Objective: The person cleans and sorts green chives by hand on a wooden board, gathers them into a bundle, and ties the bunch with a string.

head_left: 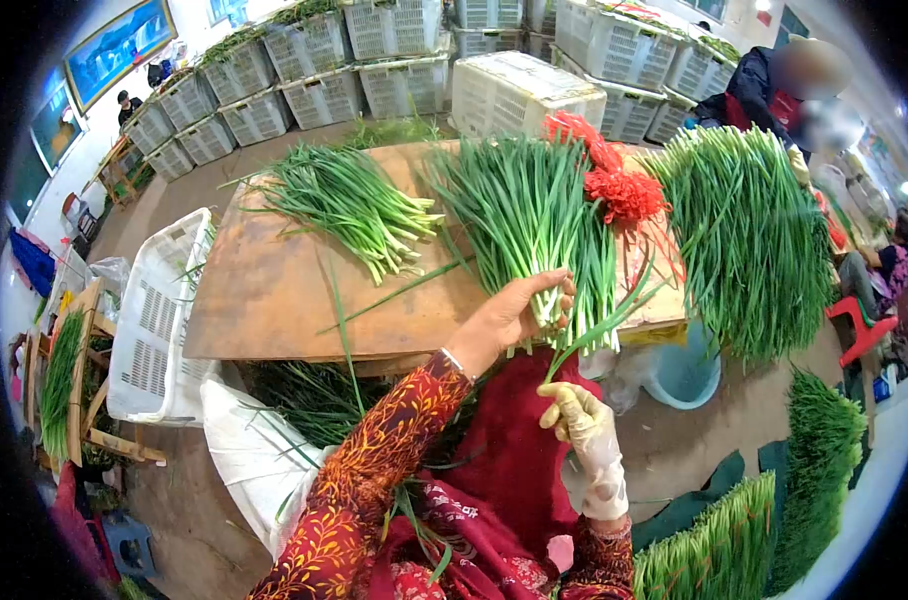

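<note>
Green stalks (524, 205) lie in a thick bunch at the centre of the frame, on a brown wooden board (264, 310), pale ends toward the person wearing the camera. That person's left hand (509, 315) is curled nearly closed about those ends, fingers wrapped over them; I can't make out how many it grips, since the palm is hidden. Just below and to the right, the right hand (582, 420), in a pale glove, pinches the lower end of a long leaf (602, 325) between thumb and finger, the other fingers bent in. The leaf slants up to the right, across the bunch's pale ends.

A smaller pile (349, 200) sits on the board to the left, and red ties (624, 195) lie heaped against the bunch's right side. To the right of the board stands a big mass of greens (749, 240); what holds it up is hidden. Below the board's right corner, a light blue bucket (684, 375) is partly covered by its edge. Dark leaves (309, 400) under the near edge are half lost behind the patterned left sleeve (384, 440).

Stacked crates (319, 100) run across the top, the upper ones cut off. Someone in dark clothing (754, 85) stands at upper right, head blurred; another person (889, 270) at the right edge is only partly visible.
</note>
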Tool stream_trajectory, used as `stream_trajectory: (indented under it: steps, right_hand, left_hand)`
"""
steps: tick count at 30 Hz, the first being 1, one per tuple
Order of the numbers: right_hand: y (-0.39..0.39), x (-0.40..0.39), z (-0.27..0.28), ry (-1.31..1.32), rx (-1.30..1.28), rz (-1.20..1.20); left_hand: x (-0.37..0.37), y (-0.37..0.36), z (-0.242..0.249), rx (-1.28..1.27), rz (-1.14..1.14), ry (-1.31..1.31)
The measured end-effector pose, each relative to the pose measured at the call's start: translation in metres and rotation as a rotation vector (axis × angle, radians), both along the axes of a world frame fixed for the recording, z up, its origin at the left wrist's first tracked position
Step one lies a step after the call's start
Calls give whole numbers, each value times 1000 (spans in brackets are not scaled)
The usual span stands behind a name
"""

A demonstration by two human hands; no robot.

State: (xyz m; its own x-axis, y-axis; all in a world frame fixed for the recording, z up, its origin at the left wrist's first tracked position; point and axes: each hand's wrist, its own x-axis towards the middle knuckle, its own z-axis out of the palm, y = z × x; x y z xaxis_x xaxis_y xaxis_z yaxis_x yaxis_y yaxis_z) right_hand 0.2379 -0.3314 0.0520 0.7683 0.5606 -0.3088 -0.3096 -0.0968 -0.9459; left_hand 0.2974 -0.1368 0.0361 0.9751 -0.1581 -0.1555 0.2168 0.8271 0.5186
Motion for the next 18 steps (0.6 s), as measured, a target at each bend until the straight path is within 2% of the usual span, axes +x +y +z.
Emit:
stream_trajectory:
  steps: [1,3,5,8,11,12,13,15,18]
  right_hand:
    - [1,2,-3,6,-2,11]
    - [5,9,-11,70,156,146]
    - [5,9,-4,73,163,126]
    - [-6,8,1,-171,-193,-81]
    - [-1,11,2,-197,-208,-175]
    - [4,13,-11,-223,-130,-132]
    - [13,12,-15,-155,-108,-116]
    - [17,15,-18,76,135,52]
    - [4,11,11,100,240,-21]
  left_hand:
    - [-5,-2,6,64,42,37]
    - [-9,-3,9,83,47,64]
    - [-9,-3,7,85,53,77]
    - [-9,-2,7,35,23,41]
    - [-7,-3,1,3,21,43]
    - [-6,-2,0,-5,21,41]
    - [-6,-2,0,-14,24,39]
    - [-9,-3,6,-3,32,46]
    - [-11,3,10,-10,39,48]
